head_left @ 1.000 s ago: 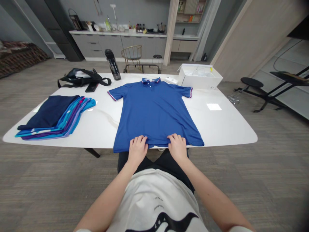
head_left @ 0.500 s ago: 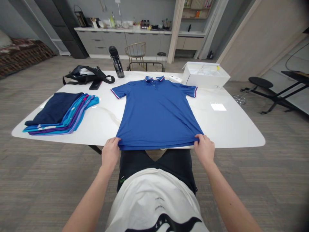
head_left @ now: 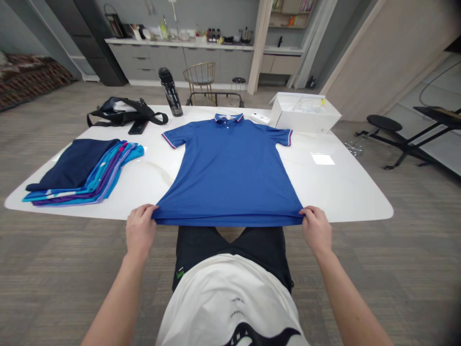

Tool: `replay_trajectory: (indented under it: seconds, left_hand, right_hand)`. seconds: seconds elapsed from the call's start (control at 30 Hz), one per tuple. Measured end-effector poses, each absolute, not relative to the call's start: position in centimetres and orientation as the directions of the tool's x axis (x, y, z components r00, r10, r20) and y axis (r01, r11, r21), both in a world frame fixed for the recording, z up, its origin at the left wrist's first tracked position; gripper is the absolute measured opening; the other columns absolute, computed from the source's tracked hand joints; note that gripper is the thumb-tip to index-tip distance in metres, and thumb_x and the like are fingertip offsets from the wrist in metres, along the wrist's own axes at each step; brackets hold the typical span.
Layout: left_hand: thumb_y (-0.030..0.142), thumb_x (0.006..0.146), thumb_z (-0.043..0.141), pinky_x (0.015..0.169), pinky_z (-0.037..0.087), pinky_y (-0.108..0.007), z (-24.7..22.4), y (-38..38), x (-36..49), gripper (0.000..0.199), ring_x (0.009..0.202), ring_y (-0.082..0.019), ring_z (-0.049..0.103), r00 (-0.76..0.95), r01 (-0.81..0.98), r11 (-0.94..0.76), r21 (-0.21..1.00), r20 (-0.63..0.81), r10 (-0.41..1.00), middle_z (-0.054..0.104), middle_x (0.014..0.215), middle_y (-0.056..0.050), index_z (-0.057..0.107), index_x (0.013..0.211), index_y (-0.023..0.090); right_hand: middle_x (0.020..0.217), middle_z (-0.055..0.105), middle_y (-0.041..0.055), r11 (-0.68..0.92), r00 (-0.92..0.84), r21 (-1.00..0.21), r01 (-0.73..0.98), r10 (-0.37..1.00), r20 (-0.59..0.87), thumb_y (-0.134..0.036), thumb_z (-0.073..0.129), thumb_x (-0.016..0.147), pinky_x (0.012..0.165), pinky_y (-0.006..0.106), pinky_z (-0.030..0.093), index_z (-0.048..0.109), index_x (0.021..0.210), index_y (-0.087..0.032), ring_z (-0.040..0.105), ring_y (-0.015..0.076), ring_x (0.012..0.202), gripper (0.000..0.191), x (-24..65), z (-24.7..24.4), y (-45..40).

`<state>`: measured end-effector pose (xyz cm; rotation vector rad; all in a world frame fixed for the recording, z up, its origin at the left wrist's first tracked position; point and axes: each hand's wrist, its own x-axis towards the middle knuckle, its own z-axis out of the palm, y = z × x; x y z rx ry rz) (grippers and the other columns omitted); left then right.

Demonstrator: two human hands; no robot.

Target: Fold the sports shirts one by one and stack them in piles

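Note:
A blue polo shirt (head_left: 230, 168) lies spread on the white table (head_left: 345, 192), its collar at the far side and its hem at the near edge. My left hand (head_left: 141, 229) pinches the left corner of the hem, and my right hand (head_left: 317, 228) pinches the right corner. Between them the hem is stretched wide, hanging slightly over the table's edge. Both short sleeves, with red and white trim, lie flat to the sides.
Folded clothes (head_left: 77, 166) are stacked at the left. Behind them are a black bag (head_left: 124, 113), a phone (head_left: 138, 127) and a dark bottle (head_left: 171, 93). A white box (head_left: 304, 114) stands at the back right, beside a small white object (head_left: 260, 118).
My hands have moved apart, the left one farther, pulling the shirt's hem wider. The view has shifted slightly.

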<state>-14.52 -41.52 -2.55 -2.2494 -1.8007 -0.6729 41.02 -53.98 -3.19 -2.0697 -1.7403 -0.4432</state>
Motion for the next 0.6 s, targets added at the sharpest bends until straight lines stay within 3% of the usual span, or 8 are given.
replay_trajectory:
  seconds: [0.1,0.23,0.4,0.6]
  left_hand:
    - [0.005,0.081,0.047,0.093,0.047,-0.043,-2.9,-42.1,-15.0,0.039,0.104,-0.029,0.060,0.312,0.911,-0.392,0.129,0.406,0.859,0.068,0.111,-0.011,0.069,0.109,0.020]
    - [0.008,0.089,0.046,0.093,0.046,-0.042,-3.4,-43.2,-15.2,0.036,0.104,-0.026,0.062,0.467,0.827,-0.542,0.147,0.356,0.809,0.070,0.111,-0.009,0.070,0.112,0.021]
    - [0.015,0.094,0.046,0.088,0.047,-0.042,-3.4,-43.8,-15.7,0.030,0.100,-0.027,0.063,0.415,0.862,-0.491,0.126,0.379,0.827,0.072,0.109,-0.009,0.071,0.109,0.020]
    - [0.016,0.094,0.042,0.094,0.046,-0.043,-2.3,-43.4,-16.0,0.033,0.103,-0.028,0.063,0.280,0.925,-0.356,0.129,0.403,0.871,0.072,0.110,-0.009,0.071,0.109,0.022]
  right_hand:
    - [0.107,0.067,0.0076,-0.040,0.089,-0.107,0.994,0.855,0.510,-0.011,0.048,0.093,0.092,0.036,0.047,0.068,0.093,-0.020,0.060,0.0236,0.101,0.023,42.5,-3.7,-55.3]
    - [0.106,0.068,0.0072,-0.045,0.097,-0.112,0.993,0.850,0.518,-0.015,0.050,0.094,0.092,0.039,0.048,0.070,0.098,-0.021,0.060,0.0244,0.098,0.021,43.9,-4.5,-56.6]
    - [0.099,0.069,0.0062,-0.062,0.133,-0.149,0.987,0.838,0.529,-0.018,0.052,0.094,0.090,0.038,0.048,0.070,0.097,-0.021,0.061,0.0240,0.094,0.018,44.1,-5.0,-57.0]
    - [0.100,0.068,0.0076,-0.102,0.197,-0.221,0.970,0.862,0.467,-0.021,0.050,0.094,0.092,0.040,0.047,0.068,0.095,-0.022,0.062,0.0251,0.097,0.019,43.4,-4.7,-56.8]
